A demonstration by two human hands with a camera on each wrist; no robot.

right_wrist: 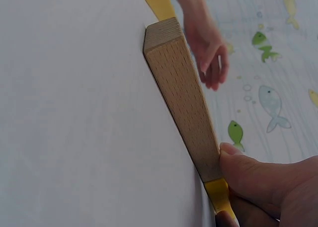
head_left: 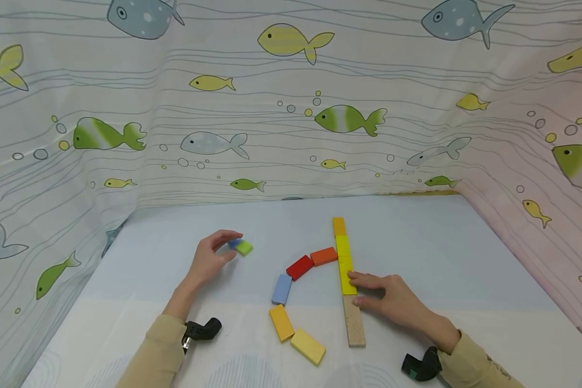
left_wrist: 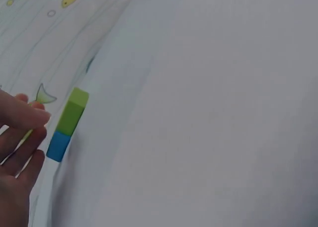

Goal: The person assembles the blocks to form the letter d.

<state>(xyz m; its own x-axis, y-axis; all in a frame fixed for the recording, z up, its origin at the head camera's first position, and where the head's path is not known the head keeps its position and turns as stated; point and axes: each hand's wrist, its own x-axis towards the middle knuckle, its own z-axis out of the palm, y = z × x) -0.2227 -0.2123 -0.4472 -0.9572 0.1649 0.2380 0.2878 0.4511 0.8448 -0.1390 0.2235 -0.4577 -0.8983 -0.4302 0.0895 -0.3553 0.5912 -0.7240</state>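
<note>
My left hand (head_left: pixel 209 258) is beside a green block (head_left: pixel 244 248) and a blue block (head_left: pixel 233 244) that lie end to end. Its loosely bent fingers stand apart from them in the left wrist view. My right hand (head_left: pixel 393 299) touches the right side of a straight row, with a fingertip on a bright yellow block (head_left: pixel 345 272) and the thumb at the far end of a plain wooden block (head_left: pixel 354 323). In the right wrist view the thumb lies along that wooden edge; the other fingers are partly hidden.
Farther up the row lie another yellow block (head_left: pixel 343 246) and an orange-yellow one (head_left: pixel 338 226). Left of it curve an orange block (head_left: pixel 324 256), red block (head_left: pixel 299 268), light blue block (head_left: pixel 282 289), golden block (head_left: pixel 282 323) and pale yellow block (head_left: pixel 307 347). A fish-print curtain (head_left: pixel 281 118) surrounds the table.
</note>
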